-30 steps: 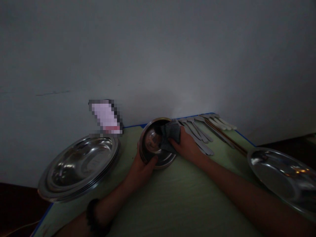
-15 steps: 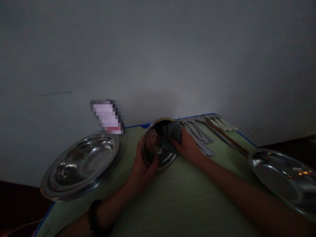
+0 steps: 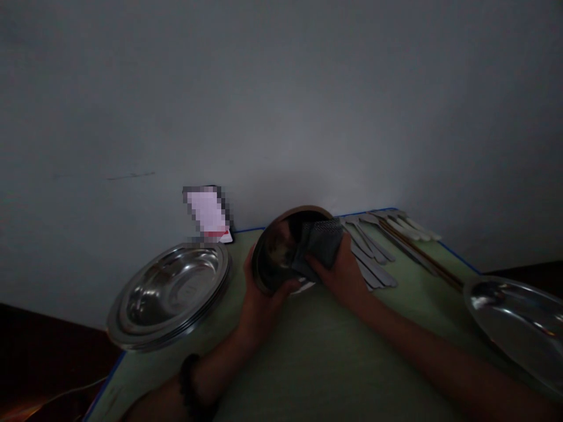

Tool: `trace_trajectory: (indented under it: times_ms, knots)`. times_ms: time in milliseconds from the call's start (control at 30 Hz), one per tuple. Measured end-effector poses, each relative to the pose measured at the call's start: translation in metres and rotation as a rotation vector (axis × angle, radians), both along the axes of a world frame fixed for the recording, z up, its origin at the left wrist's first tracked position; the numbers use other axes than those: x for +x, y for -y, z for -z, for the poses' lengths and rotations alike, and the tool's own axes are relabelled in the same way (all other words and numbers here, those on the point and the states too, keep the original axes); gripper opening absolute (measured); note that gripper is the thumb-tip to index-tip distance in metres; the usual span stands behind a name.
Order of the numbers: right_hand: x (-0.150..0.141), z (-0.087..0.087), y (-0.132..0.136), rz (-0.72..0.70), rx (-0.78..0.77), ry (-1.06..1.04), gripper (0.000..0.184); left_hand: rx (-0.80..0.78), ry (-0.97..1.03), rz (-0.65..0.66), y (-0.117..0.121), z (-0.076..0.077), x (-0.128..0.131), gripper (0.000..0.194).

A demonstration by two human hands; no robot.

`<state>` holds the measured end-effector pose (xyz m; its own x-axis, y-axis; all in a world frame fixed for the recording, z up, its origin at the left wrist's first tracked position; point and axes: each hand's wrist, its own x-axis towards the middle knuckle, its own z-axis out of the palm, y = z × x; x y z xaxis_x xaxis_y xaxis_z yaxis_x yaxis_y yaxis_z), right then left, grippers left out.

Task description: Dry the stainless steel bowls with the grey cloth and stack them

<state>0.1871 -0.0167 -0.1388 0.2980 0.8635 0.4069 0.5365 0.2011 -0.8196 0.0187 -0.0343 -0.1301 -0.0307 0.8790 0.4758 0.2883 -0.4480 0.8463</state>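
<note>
A shiny metal bowl (image 3: pixel 275 249) is tilted toward me above the middle of the table. My left hand (image 3: pixel 263 299) grips its lower left rim, thumb over the near edge and fingers behind. In my right hand (image 3: pixel 341 271) is a folded dark grey cloth (image 3: pixel 323 243), pressed at the right inner side of the bowl. The cloth hides part of the bowl's inside. A dark beaded bracelet (image 3: pixel 189 387) circles my left wrist.
A stack of metal basins (image 3: pixel 171 293) stands on the left of the pale green table (image 3: pixel 316 363). Spoons (image 3: pixel 369 243), white-handled cutlery (image 3: pixel 416 227) and chopsticks (image 3: pixel 417 252) lie at the right, before an oval metal dish (image 3: pixel 514 316). A blurred phone (image 3: pixel 206 211) leans on the wall.
The view has shifted, so everything sits farther right. The bowl is turned a little more, and the cloth has stayed against its right side. Both hands keep their grip.
</note>
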Motion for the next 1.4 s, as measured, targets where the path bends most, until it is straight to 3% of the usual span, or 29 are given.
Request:
trace_trajectory:
  times_ms: [133, 333, 500, 633, 767, 900, 1000, 1100, 1300, 1400]
  knots:
    - [0.005, -0.009, -0.003, -0.093, 0.045, -0.048, 0.037, 0.092, -0.082, 0.024, -0.003, 0.006, -0.003, 0.094]
    - [0.024, -0.032, -0.014, -0.086, 0.129, -0.056, 0.027, 0.580, -0.393, -0.119, -0.012, 0.008, -0.012, 0.112]
    - [0.033, -0.043, -0.017, -0.073, 0.077, -0.066, 0.019, 0.669, -0.440, -0.199, -0.016, 0.005, -0.013, 0.106]
    - [0.031, -0.048, -0.014, -0.101, -0.034, 0.035, 0.018, 0.591, -0.615, -0.053, -0.020, 0.005, -0.012, 0.073]
    - [0.031, -0.052, -0.011, -0.142, -0.084, 0.081, 0.017, 0.600, -0.841, 0.147, -0.022, 0.006, -0.013, 0.061]
    - [0.038, -0.061, -0.011, -0.170, -0.123, 0.040, 0.019, 0.571, -0.884, 0.195, -0.021, 0.003, -0.015, 0.030]
    - [0.044, -0.072, -0.009, -0.158, -0.168, -0.012, 0.026, 0.519, -0.729, 0.230, -0.018, -0.001, -0.015, 0.031]
    - [0.048, -0.082, -0.007, -0.116, -0.114, -0.017, 0.033, 0.350, -0.487, 0.235, -0.012, -0.005, -0.012, 0.022]
    - [0.050, -0.091, -0.003, -0.053, 0.279, 0.100, 0.026, -0.043, -0.179, -0.020, -0.004, -0.015, -0.005, 0.037]
    - [0.048, -0.096, 0.001, -0.020, 0.435, 0.103, 0.019, -0.168, 0.019, -0.071, -0.008, -0.018, -0.004, 0.040]
